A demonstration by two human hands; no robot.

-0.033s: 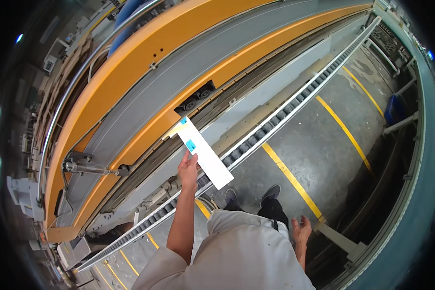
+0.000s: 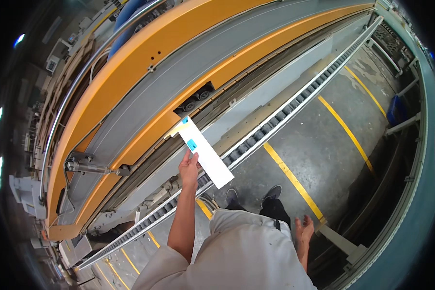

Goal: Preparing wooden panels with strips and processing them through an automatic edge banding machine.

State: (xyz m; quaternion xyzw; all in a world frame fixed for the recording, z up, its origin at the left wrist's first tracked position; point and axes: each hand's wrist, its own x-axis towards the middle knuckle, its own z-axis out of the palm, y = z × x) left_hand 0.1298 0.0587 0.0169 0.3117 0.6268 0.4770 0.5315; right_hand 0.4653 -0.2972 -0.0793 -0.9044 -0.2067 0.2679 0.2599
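A long white board [image 2: 210, 162] with two blue stickers lies slantwise across the narrow roller track, its far end by the yellow machine. My left hand [image 2: 189, 170] grips the board's left edge near the lower sticker, the thumb on top and the other fingers partly hidden. A pale yellowish strip [image 2: 175, 129] juts out to the left of the board's far end; I cannot tell whether it is attached. Over at the lower right, my right hand [image 2: 303, 233] hangs beside my body, fingers apart and slightly bent, with nothing in it.
The yellow machine [image 2: 130, 63] with a grey belt [image 2: 145, 101] curves across the far side. The roller track [image 2: 290, 104] runs diagonally before me. Yellow lines [image 2: 295, 181] mark the grey floor. A teal belt [image 2: 406, 237] and its frame stand at the right, near a blue bin [image 2: 395, 110].
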